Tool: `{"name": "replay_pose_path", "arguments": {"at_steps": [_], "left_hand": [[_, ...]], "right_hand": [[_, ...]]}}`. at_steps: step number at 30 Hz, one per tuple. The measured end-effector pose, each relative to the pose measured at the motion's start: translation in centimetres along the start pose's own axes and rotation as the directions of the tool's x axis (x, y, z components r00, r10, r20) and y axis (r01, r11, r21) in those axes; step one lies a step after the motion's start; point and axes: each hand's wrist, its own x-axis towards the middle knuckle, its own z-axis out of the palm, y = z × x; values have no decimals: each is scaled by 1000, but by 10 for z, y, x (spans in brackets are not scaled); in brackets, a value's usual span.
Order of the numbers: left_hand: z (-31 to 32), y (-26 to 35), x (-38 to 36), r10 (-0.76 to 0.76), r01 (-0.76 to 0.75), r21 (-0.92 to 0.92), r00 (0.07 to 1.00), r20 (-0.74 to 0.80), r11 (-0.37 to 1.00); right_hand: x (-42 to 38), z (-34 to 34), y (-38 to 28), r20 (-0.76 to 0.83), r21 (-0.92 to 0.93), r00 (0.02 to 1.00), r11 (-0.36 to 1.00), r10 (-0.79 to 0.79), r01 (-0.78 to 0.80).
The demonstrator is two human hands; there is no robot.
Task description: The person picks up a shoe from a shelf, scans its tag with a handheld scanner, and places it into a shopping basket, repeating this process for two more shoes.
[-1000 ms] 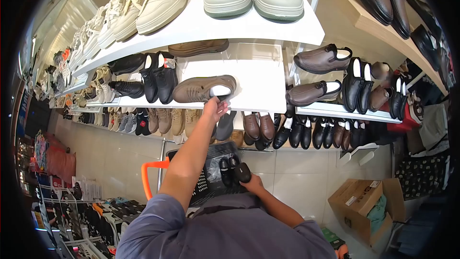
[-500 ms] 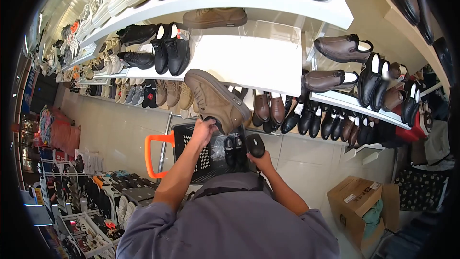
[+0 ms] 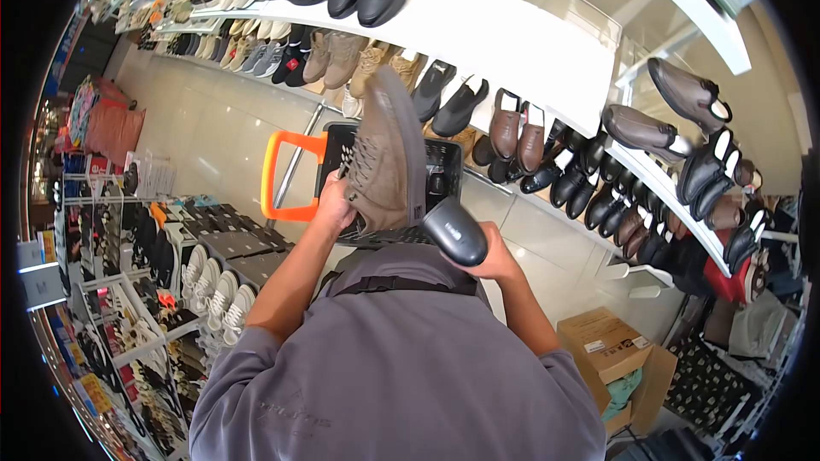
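Observation:
My left hand is closed on the laced, ankle side of a brown lace-up shoe, held toe up in front of me. Its thick sole faces right. In my right hand is a black, rounded handheld tool with small white lettering. Its front end is right at the heel of the shoe. My palm hides the tool's back part. Behind the shoe stands a black shopping basket with an orange handle.
White shelves with rows of shoes run across the front. Brown leather shoes sit on the lower shelf. An open cardboard box stands on the floor at right. At left is a rack with white sneakers.
The shoe has turned more upright and come closer to my body. My right hand has raised the black tool from over the basket to the shoe's heel. The view has shifted downward.

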Motion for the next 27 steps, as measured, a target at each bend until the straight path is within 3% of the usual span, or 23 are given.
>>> {"name": "replay_pose_path", "arguments": {"at_steps": [3, 5, 8, 9, 11, 12, 13, 15, 17, 18, 20, 23, 24, 25, 27], "left_hand": [[-25, -9, 3, 32, -31, -34, 999, 39, 999], [-40, -12, 5, 64, -61, -45, 996, 63, 997], [-46, -1, 0, 67, -62, -56, 993, 98, 997], [-49, 4, -1, 70, -63, -67, 991, 112, 996], [-55, 17, -7, 8, 18, -145, 984, 177, 989], [-55, 28, -16, -59, 84, -145, 984, 168, 986], [-61, 30, -18, -59, 87, -151, 982, 181, 985], [-72, 35, -21, -197, 222, -226, 972, 129, 948], [-78, 40, -26, -228, 275, -279, 955, 191, 920], [-80, 43, -27, -238, 309, -271, 934, 265, 912], [-85, 53, -31, -258, 401, -263, 856, 447, 877], [-95, 65, -37, -301, 471, -199, 780, 549, 859], [-104, 64, -35, -351, 450, -126, 818, 456, 884], [-114, 64, -35, -354, 454, -122, 812, 464, 883], [-125, 71, -33, -221, 258, 30, 757, 614, 966]], "right_hand": [[3, 20, -11, 72, -241, 996, 970, 54, -36], [1, 36, -13, 47, -267, 997, 963, 53, -38], [-7, 58, 0, -111, -59, 990, 994, 81, -88], [-9, 66, -14, -194, 3, 958, 977, 211, -215], [-17, 95, 10, -478, 159, 818, 947, 321, -279], [-1, 95, -17, -382, 395, 866, 904, 323, -163], [6, 103, -20, -370, 516, 862, 848, 347, -120], [25, 114, -35, -359, 571, 899, 821, 250, 0], [45, 133, -55, -385, 588, 899, 807, 209, 64], [48, 138, -56, -312, 583, 930, 812, 193, 28], [47, 157, -51, -374, 588, 879, 809, 297, -23], [38, 168, -49, -375, 580, 852, 809, 365, -91], [38, 172, -51, -336, 599, 863, 793, 378, -114], [36, 178, -50, -345, 595, 860, 796, 377, -110], [34, 186, -48, -337, 594, 855, 794, 395, -133]]}}
